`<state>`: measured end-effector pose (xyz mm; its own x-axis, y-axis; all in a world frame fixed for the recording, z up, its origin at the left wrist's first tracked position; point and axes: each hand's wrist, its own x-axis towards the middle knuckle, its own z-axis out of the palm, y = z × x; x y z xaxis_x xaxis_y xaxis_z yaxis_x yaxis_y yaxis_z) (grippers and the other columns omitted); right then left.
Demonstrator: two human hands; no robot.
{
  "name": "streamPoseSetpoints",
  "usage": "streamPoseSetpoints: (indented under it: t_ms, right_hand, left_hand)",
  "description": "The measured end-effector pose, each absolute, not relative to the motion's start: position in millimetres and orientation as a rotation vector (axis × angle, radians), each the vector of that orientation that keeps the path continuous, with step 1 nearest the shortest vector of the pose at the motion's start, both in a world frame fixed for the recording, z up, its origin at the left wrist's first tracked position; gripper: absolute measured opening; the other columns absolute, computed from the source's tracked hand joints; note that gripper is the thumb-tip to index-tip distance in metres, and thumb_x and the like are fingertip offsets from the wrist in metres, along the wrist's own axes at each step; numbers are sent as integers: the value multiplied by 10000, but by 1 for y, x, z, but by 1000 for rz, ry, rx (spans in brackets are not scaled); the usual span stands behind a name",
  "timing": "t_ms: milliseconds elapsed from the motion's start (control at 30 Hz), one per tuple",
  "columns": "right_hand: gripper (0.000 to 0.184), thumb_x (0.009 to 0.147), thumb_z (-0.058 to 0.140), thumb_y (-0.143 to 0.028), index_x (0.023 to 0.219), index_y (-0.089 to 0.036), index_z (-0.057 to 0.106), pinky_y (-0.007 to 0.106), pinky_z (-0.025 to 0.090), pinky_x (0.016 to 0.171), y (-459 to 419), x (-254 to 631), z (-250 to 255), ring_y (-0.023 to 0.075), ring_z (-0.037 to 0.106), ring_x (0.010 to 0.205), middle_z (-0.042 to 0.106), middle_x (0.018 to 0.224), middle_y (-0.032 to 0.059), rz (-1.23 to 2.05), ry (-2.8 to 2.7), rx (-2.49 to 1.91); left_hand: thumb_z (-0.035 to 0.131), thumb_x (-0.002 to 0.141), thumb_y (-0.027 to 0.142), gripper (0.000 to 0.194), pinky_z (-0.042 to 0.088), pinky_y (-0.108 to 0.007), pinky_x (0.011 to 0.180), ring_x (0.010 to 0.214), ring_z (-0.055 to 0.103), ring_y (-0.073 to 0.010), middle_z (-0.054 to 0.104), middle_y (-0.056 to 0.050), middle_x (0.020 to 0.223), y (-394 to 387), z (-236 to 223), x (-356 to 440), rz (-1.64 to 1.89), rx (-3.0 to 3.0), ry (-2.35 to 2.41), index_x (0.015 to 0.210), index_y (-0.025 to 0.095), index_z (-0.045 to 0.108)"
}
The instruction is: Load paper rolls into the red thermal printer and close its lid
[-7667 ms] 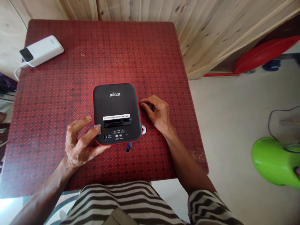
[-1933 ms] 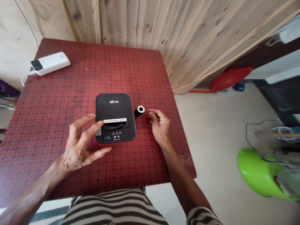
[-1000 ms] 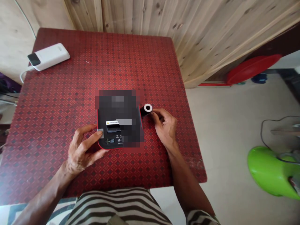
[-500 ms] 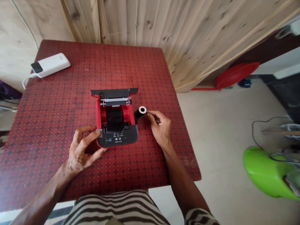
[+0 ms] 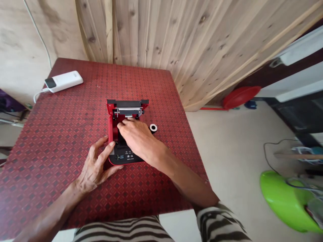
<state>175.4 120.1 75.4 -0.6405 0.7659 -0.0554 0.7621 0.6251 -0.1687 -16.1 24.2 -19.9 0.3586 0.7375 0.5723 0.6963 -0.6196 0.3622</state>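
Note:
A small red and black printer (image 5: 123, 156) stands in the middle of the red table (image 5: 63, 127) with its lid (image 5: 127, 102) swung up. My right hand (image 5: 137, 137) reaches into the open red bay, fingers bent down inside; what they touch is hidden. My left hand (image 5: 97, 164) rests against the printer's left front corner, thumb and fingers spread around it. A black roll with a white core (image 5: 153, 127) lies on the table just right of the printer.
A white power bank (image 5: 64, 80) with a cable lies at the table's far left corner. Wooden plank walls stand behind. On the floor at right are a green plastic object (image 5: 285, 201) and a red basin (image 5: 239, 95).
The printer's lid has gone from closed to open. My right hand left the black roll beside the printer and moved left into the open bay. My left hand stayed at the left corner.

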Motion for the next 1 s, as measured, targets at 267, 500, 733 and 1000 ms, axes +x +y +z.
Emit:
streamPoseSetpoints:
  t_ms: [267, 500, 733, 1000]
  right_hand:
    - [267, 1021, 504, -66, 1090, -127, 755, 403, 585, 797, 129, 175, 78, 299, 764, 1011, 778, 1138, 175, 315, -2913, -1388]
    - [210, 1000, 556, -102, 1151, -127, 699, 359, 510, 607, 110, 182, 90, 252, 745, 789, 770, 1030, 136, 250, -2742, -1423]
    - [208, 934, 749, -207, 1135, -220, 694, 252, 449, 543, 58, 258, 96, 97, 575, 654, 706, 1092, 31, 741, -1973, -1183]
    - [192, 901, 721, -195, 1085, -241, 693, 319, 527, 826, 23, 298, 9, 174, 668, 922, 703, 1020, 19, 1040, -1621, -1331]
  left_hand:
    - [764, 922, 362, 909, 638, -442, 1015, 1316, 596, -304, 490, -211, 1460, 25, -19, -15, 1107, 2524, 1320, 1669, 265, 254]
    - [761, 923, 356, 898, 633, -468, 1016, 1333, 586, -327, 479, -219, 1476, 24, -21, -17, 1091, 2507, 1318, 1664, 260, 263]
    - [756, 930, 375, 881, 628, -441, 1018, 1277, 616, -292, 498, -190, 1471, 24, -21, -18, 1107, 2494, 1323, 1660, 272, 274]
    - [845, 852, 341, 977, 612, -469, 1026, 1324, 590, -332, 515, -219, 1479, 27, -21, -17, 1125, 2532, 1333, 1655, 235, 298]
